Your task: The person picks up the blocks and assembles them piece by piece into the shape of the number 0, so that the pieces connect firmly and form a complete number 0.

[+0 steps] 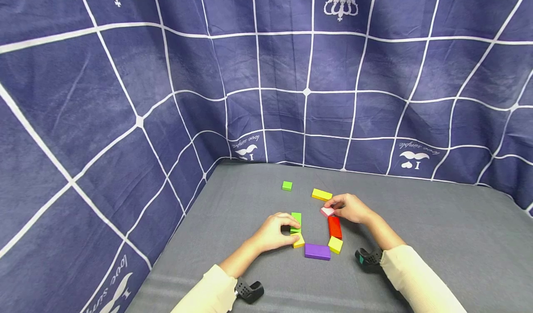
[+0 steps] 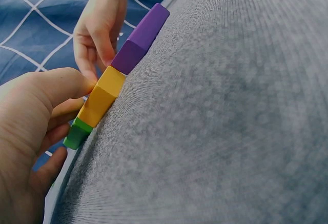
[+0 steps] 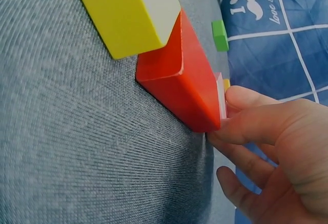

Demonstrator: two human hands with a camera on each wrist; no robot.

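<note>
My left hand [image 1: 272,232] curls round a small yellow block [image 1: 299,244], its thumb against that block. Its index finger reaches a green block [image 1: 296,217] that adjoins the yellow one's far end. In the left wrist view the thumb lies along the top of the yellow block [image 2: 101,97], with the green block [image 2: 78,134] beside it. On the other side, my right hand [image 1: 351,209] pinches a pink block [image 1: 326,212] at the far end of a red block [image 1: 335,228]. In the right wrist view the red block [image 3: 184,80] mostly hides the pink one.
A purple block [image 1: 317,252] lies at the near side, between the left yellow block and another yellow block [image 1: 335,245] touching the red one. Farther back lie a long yellow block [image 1: 321,194] and a small green block [image 1: 287,185]. A blue curtain [image 1: 283,109] hangs behind the grey tabletop [image 1: 241,188].
</note>
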